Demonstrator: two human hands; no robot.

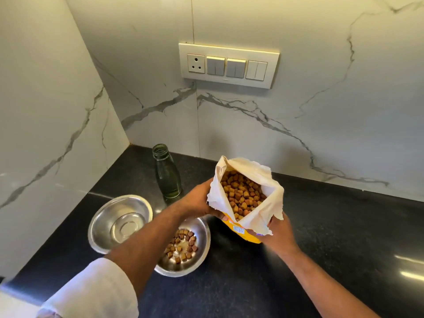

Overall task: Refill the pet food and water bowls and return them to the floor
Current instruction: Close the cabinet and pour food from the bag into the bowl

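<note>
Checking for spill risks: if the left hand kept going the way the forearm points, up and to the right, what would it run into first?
The left hand already grips the open kibble bag, so the bag comes first. Beyond it lies bare black counter, then probably the marble wall; depth is unclear.

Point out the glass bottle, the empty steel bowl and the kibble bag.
glass bottle [167,177]: head view, on its body.
empty steel bowl [115,208]: head view, inner wall.
kibble bag [270,198]: head view, white inner flap.

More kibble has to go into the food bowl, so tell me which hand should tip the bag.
Probably the right hand: it grips the bag at the side away from the food bowl, so raising it tips the mouth toward the bowl. The left hand steadies the bowl-side edge.
</note>
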